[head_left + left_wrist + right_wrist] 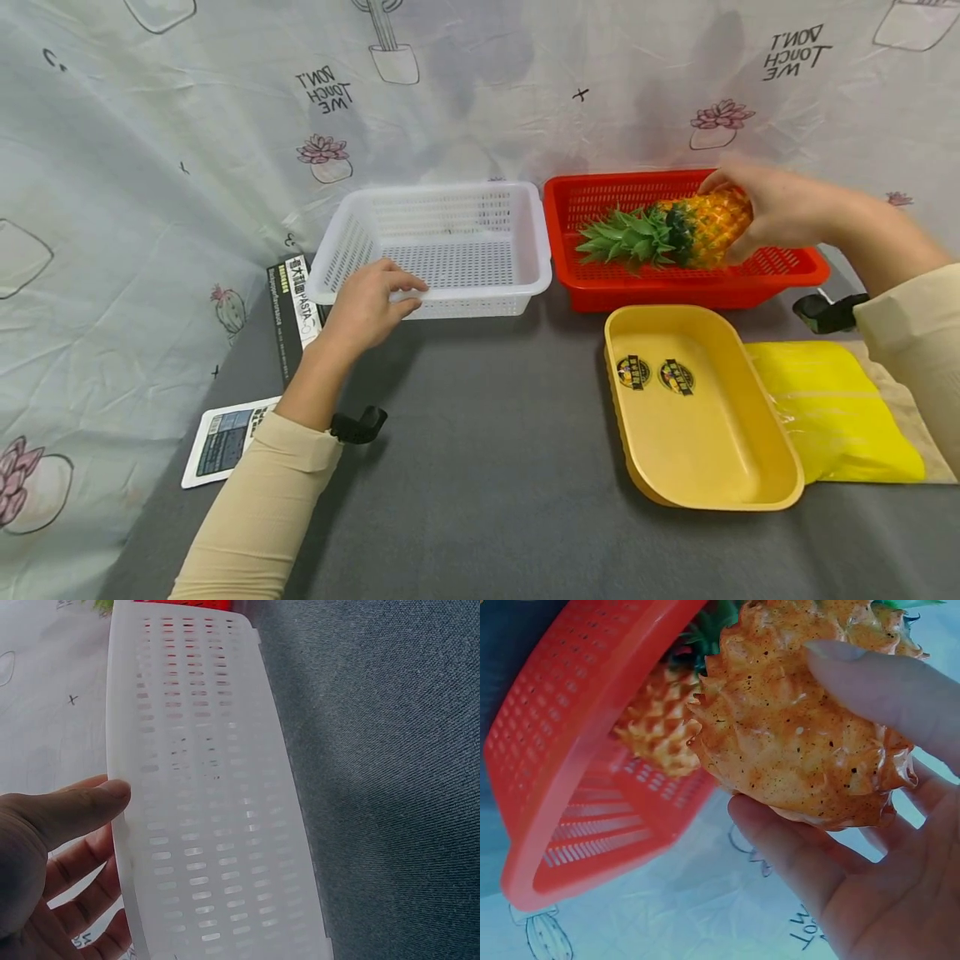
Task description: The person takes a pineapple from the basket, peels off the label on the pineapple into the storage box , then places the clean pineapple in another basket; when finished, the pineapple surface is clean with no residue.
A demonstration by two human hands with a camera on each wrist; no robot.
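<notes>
My right hand [783,208] grips the base end of a toy-like pineapple [716,229] over the red basket [675,292], its green leaves toward the left. In the right wrist view, thumb and fingers lie on opposite sides of the held pineapple [795,727]. A second pineapple [660,720] lies inside the basket behind it. At the front rim of the white plastic basket [480,302] is my left hand [365,307]. The left wrist view has its thumb [90,810] on the near side of that rim and the other fingers behind.
A yellow tray [697,442] stands in front of the red basket, beside a yellow packet [836,417]. On the left lie a dark pasta box [287,308] and a white-edged package [225,442]. A printed curtain [480,100] hangs behind the baskets.
</notes>
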